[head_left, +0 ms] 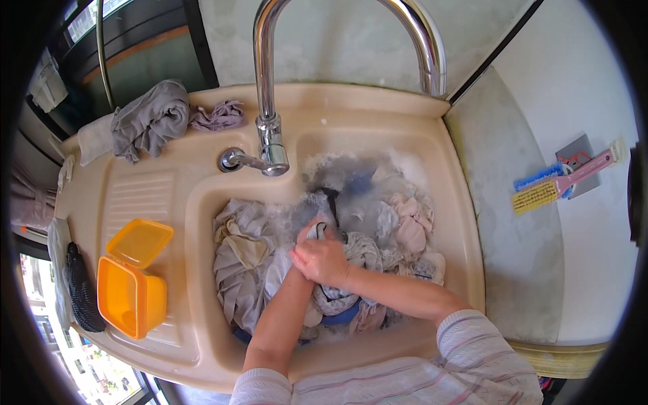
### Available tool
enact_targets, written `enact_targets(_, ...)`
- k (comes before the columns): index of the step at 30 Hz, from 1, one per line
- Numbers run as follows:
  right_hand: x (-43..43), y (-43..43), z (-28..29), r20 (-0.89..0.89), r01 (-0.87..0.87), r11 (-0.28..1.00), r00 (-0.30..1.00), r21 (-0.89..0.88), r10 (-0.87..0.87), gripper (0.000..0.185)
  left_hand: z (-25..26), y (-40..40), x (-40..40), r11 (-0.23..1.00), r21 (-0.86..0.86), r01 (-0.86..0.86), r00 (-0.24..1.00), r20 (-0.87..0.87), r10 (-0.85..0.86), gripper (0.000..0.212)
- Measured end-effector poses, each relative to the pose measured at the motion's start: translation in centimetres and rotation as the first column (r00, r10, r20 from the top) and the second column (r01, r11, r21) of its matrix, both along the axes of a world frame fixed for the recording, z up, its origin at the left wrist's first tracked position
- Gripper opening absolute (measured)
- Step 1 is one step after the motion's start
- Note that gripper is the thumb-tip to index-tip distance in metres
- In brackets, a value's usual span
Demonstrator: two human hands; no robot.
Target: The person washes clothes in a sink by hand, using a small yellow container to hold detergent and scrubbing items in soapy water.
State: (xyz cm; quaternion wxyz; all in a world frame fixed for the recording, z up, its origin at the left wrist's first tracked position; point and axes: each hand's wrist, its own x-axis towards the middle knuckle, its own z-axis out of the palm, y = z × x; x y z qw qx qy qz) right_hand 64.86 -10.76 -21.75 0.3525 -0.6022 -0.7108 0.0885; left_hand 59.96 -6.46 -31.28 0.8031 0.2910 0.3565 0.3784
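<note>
Both my hands are together over the basin (468,253) of a beige sink with a ribbed drainboard. My right hand (323,260) lies over my left wrist, its fingers curled on a wet pale cloth with dark trim (317,231). Mostly behind it and the cloth is my left hand (305,234); its fingers are hidden among suds. Soapy grey water (349,174) surrounds the hands. Below them is a bunched grey patterned garment (336,299). Pale grey fabric (235,283) fills the left side, with a cream cloth (245,243) on it. Pinkish cloth (412,228) floats at the right.
A chrome faucet (265,66) arches over the basin. An orange plastic container (154,304) with its lid (139,243) open sits on the drainboard, beside a dark textured glove-like item (81,293). A rolled grey cloth (152,119) lies behind. Brushes (539,195) hang at right.
</note>
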Motion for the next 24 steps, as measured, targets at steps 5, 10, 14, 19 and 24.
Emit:
enact_targets(5,12.0,5.8,-3.1,0.099,0.429,0.885,0.903,-0.182,-0.418,0.023,6.2,2.4,1.9,0.891,-0.413,0.19,0.973,0.202,-0.114,0.023)
enact_targets(10,16.8,5.7,-2.8,-0.212,0.602,0.714,0.693,-0.358,-0.69,0.033,5.7,3.4,-0.8,0.946,-0.314,-0.082,0.993,0.057,0.105,0.031)
enact_targets(14,11.7,3.3,-6.6,-0.017,0.201,0.975,0.979,-0.099,-0.203,0.036,4.1,3.3,-1.1,0.994,0.01,0.111,0.983,-0.15,-0.108,0.04)
enact_targets(19,12.7,5.2,-2.6,-0.255,0.147,0.781,0.895,-0.607,-0.366,0.014,3.1,3.7,-1.4,0.974,-0.214,-0.073,0.997,-0.045,0.065,0.032)
enact_targets(24,-0.3,-0.6,1.4,-0.043,-0.002,0.999,0.999,-0.033,0.001,0.013,-0.7,3.9,-1.4,0.956,-0.287,0.058,0.927,-0.34,-0.158,0.026)
